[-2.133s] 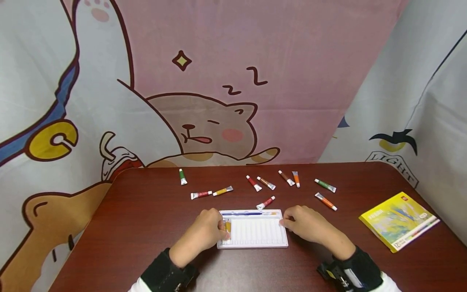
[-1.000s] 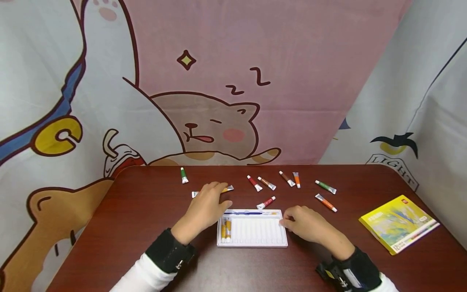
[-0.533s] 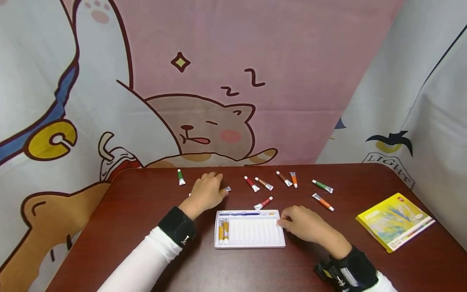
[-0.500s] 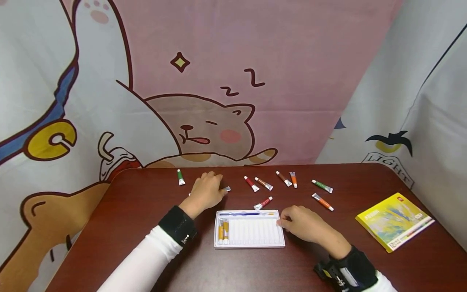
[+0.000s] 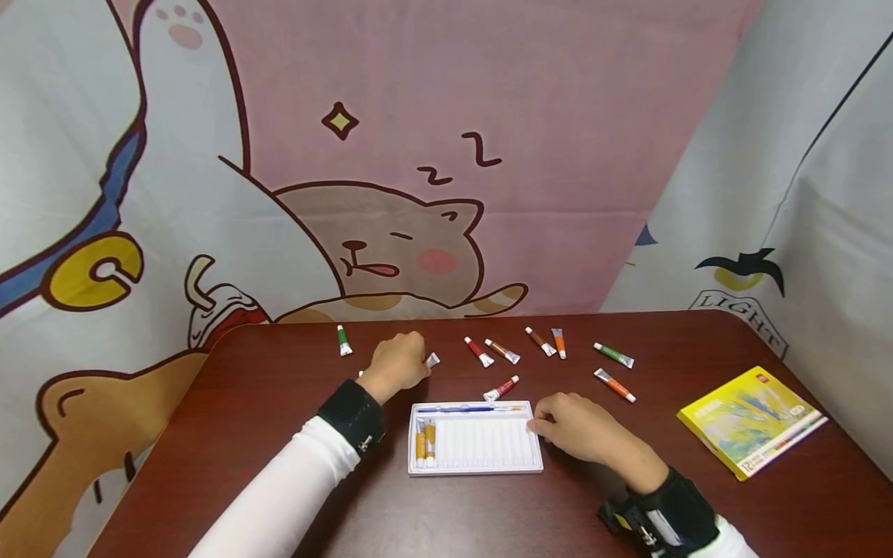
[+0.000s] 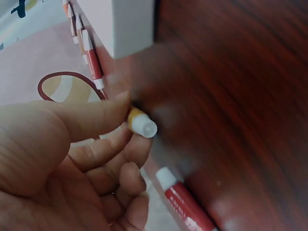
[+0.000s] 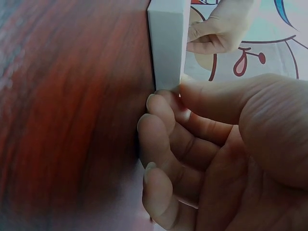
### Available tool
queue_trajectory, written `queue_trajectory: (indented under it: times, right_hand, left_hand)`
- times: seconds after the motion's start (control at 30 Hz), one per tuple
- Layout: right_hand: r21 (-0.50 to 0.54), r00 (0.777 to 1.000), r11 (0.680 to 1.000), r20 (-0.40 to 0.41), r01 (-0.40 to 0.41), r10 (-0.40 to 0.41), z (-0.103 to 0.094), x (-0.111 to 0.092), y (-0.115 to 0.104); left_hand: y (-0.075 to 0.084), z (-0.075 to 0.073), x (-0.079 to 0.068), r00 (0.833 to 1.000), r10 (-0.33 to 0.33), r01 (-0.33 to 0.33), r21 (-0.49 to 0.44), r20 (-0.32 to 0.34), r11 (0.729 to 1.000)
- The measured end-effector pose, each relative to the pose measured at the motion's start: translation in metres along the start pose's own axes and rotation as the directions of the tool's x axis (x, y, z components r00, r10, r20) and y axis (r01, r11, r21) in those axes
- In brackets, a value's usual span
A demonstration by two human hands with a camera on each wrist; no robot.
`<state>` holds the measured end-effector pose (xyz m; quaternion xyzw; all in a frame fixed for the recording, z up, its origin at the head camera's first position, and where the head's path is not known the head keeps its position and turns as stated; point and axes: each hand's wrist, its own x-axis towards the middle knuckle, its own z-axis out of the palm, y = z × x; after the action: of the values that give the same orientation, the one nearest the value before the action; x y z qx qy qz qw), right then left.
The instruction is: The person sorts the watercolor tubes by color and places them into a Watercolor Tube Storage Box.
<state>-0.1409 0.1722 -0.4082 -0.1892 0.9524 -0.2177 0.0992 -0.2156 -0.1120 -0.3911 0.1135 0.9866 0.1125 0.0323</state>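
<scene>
My left hand is at the back of the table, pinching a small yellow paint tube between thumb and fingers; its white cap faces the left wrist camera. In the head view mostly its silver end shows. A red paint tube lies on the table just beside that hand. With thumb and curled fingers my right hand holds the right edge of a white ribbed tray. Two yellowish paint tubes lie side by side in the tray's left slots, and a blue-handled paintbrush lies along its back channel.
Several more paint tubes are scattered behind the tray, among them a crimson one, a brown one, an orange one and two green ones. A yellow box lies at the right. A printed cloth hangs behind the table.
My left hand has let go of a tube in the tray, moved back across the table, and now pinches the yellow tube there. My right hand has stayed at the tray's edge.
</scene>
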Motion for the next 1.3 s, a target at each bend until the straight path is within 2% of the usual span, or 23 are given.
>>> queue_trajectory:
  times: [0.1, 0.2, 0.33, 0.47, 0.6, 0.83, 1.07, 1.3]
  right_hand:
    - [-0.008, 1.000, 1.000, -0.002, 0.013, -0.013, 0.001, 0.000, 0.000]
    - [-0.007, 1.000, 1.000, 0.005, 0.010, -0.010, 0.001, 0.000, 0.000]
    - [-0.008, 1.000, 1.000, 0.006, 0.006, -0.006, 0.000, 0.000, 0.000]
    - [-0.008, 1.000, 1.000, 0.003, 0.012, -0.012, -0.001, 0.000, -0.001]
    - [-0.006, 1.000, 1.000, 0.006, 0.007, -0.007, 0.000, 0.000, -0.001]
    - [-0.008, 1.000, 1.000, 0.010, -0.009, 0.009, 0.000, 0.001, -0.001]
    - [-0.014, 1.000, 1.000, 0.006, 0.004, -0.004, -0.001, 0.000, -0.002]
    - [-0.013, 1.000, 1.000, 0.004, 0.003, -0.003, -0.001, 0.000, -0.002]
  left_hand:
    - [0.001, -0.001, 0.000, 0.998, -0.039, 0.043, -0.057, 0.057, 0.997]
    - [0.002, -0.003, -0.002, 0.994, -0.072, 0.083, -0.140, 0.078, 0.987]
    - [0.005, -0.009, -0.008, 0.993, -0.105, 0.115, -0.253, 0.050, 0.961]
    - [0.007, -0.016, -0.020, 0.995, -0.102, 0.100, -0.312, 0.009, 0.945]
    - [0.009, -0.018, -0.031, 0.995, -0.097, 0.087, -0.321, -0.017, 0.943]
    - [0.020, -0.016, -0.055, 0.995, -0.094, 0.101, -0.332, 0.038, 0.938]
    - [0.030, -0.009, -0.079, 0.996, -0.075, 0.089, -0.318, 0.058, 0.944]
    - [0.035, -0.002, -0.092, 0.997, -0.033, 0.050, -0.291, 0.064, 0.955]
